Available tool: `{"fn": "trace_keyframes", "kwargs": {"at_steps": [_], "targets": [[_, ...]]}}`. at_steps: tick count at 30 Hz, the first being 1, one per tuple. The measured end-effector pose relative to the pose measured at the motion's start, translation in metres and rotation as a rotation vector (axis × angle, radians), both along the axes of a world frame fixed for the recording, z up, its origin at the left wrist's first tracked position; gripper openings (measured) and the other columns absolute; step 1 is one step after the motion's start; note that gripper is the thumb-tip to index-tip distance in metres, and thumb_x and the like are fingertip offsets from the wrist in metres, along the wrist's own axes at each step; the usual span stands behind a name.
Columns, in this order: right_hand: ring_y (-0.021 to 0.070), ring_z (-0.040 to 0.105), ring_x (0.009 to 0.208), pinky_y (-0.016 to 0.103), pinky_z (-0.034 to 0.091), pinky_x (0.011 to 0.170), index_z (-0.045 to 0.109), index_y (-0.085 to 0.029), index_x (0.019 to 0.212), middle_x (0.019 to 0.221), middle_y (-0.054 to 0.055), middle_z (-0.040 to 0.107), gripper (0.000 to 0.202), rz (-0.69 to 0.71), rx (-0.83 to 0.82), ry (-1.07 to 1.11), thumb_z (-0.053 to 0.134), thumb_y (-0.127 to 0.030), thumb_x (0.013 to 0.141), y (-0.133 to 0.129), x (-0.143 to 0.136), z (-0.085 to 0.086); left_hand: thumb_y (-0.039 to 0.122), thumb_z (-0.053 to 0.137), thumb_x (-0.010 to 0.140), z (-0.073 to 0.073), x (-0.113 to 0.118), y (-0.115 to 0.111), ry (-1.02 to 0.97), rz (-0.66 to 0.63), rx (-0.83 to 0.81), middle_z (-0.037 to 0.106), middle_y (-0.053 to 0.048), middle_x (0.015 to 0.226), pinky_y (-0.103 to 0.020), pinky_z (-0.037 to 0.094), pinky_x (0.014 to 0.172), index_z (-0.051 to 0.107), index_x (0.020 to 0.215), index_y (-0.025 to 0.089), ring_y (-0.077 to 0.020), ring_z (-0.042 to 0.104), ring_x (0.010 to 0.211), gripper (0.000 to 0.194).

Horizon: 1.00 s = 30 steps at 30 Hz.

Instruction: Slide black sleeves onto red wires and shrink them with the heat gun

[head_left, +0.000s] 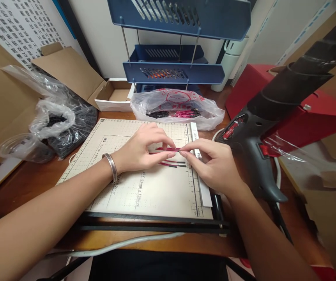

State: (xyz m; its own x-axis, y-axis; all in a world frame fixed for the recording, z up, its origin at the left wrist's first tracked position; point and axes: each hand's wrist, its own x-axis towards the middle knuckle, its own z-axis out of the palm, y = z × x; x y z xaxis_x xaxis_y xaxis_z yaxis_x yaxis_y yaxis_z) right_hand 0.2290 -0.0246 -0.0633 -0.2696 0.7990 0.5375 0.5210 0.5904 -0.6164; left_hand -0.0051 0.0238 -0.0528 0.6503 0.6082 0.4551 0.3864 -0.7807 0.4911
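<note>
Several thin red wires (168, 148) lie level above a cream cutting board printed with a grid (156, 191). My right hand (211, 162) pinches their right ends between thumb and index finger. Curved over the same wires from the left is my left hand (147, 146), a metal bracelet on its wrist; its fingertips are close to the wires, thumb below and index finger above. Just under the fingertips, more red wires with black ends (181, 164) rest on the board.
Behind the board, a clear plastic bag (211, 117) holds red and black wires below a blue tiered rack (174, 72). A heat gun (244, 152) and red box (250, 84) stand right. Left are a black bag (80, 128), a plastic cup (27, 148) and an open carton (115, 103).
</note>
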Motion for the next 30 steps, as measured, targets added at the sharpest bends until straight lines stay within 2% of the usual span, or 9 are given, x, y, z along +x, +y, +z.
{"fn": "trace_keyframes", "kwargs": {"at_steps": [3,10,17,30], "targets": [[0.0163,0.071,0.069,0.031,0.056,0.069,0.078,-0.022,0.089,0.086,0.002,0.082,0.009,0.003,0.000,0.012,0.071,-0.017,0.093,-0.0006,0.0002,0.0017,0.031,0.070,0.098,-0.0026,-0.0003,-0.0006,-0.010,-0.002,-0.026,0.073,-0.003,0.080,-0.036,0.044,0.083,0.084,0.097,0.024,-0.0191,0.057,0.083,0.015],[0.0185,0.077,0.082,0.031,0.059,0.077,0.080,-0.020,0.095,0.092,0.004,0.084,0.013,0.025,0.041,0.037,0.069,-0.014,0.095,0.0004,-0.0005,-0.0021,0.029,0.070,0.098,-0.0055,-0.0003,-0.0011,-0.019,0.021,-0.017,0.067,-0.004,0.075,-0.035,0.043,0.079,0.085,0.096,0.023,-0.0187,0.055,0.080,0.017],[0.0194,0.078,0.084,0.033,0.060,0.078,0.081,-0.023,0.096,0.095,0.003,0.085,0.012,0.034,0.015,0.010,0.072,-0.015,0.094,-0.0011,-0.0026,-0.0019,0.029,0.068,0.098,-0.0043,0.0011,-0.0012,-0.004,0.020,-0.010,0.069,-0.004,0.076,-0.035,0.043,0.079,0.084,0.095,0.022,-0.0187,0.056,0.081,0.018],[0.0149,0.066,0.064,0.030,0.052,0.066,0.080,-0.024,0.093,0.087,0.000,0.082,0.012,0.002,0.038,-0.039,0.072,-0.015,0.093,-0.0011,-0.0034,-0.0029,0.030,0.067,0.099,-0.0022,-0.0001,-0.0025,0.019,0.004,-0.025,0.074,-0.003,0.077,-0.036,0.042,0.082,0.084,0.096,0.023,-0.0197,0.056,0.083,0.019]]}}
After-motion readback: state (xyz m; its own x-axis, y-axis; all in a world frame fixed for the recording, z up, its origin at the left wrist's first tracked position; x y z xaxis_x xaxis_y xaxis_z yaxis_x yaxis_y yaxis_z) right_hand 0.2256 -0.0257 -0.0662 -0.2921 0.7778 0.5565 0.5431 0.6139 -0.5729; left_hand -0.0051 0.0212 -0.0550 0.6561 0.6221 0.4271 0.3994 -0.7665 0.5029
